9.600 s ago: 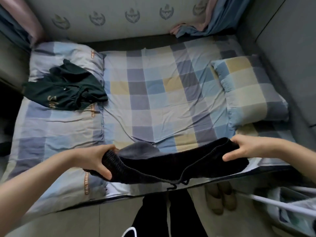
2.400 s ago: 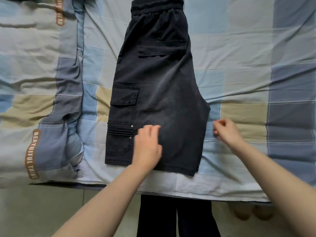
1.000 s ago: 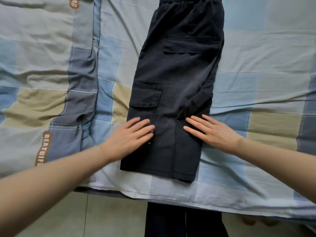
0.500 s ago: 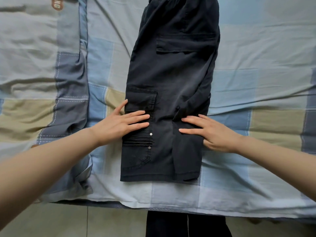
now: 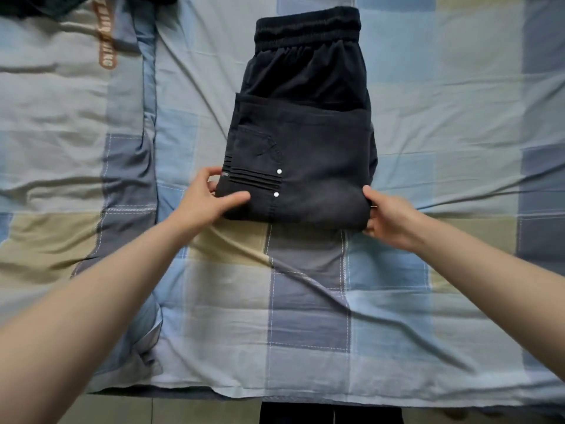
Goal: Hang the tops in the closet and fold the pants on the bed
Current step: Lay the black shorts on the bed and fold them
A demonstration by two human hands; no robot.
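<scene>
Dark cargo shorts (image 5: 305, 160) lie on the checked bed sheet (image 5: 305, 301), doubled lengthwise, with the leg end folded up over the upper half. The elastic waistband points away from me. My left hand (image 5: 208, 197) pinches the near left corner of the fold, thumb on top by the pleated pocket. At the near right corner my right hand (image 5: 385, 218) grips the fold, its fingers curled under the cloth.
A checked quilt or pillow (image 5: 61, 148) with orange lettering lies at the left. A dark green garment (image 5: 36, 4) shows at the top left corner. The bed's near edge and the floor (image 5: 153, 411) run along the bottom.
The shorts' leg end has been folded up toward the waistband. Both hands went from pressing flat on the cloth to holding the corners of the new fold. The view has shifted further over the bed.
</scene>
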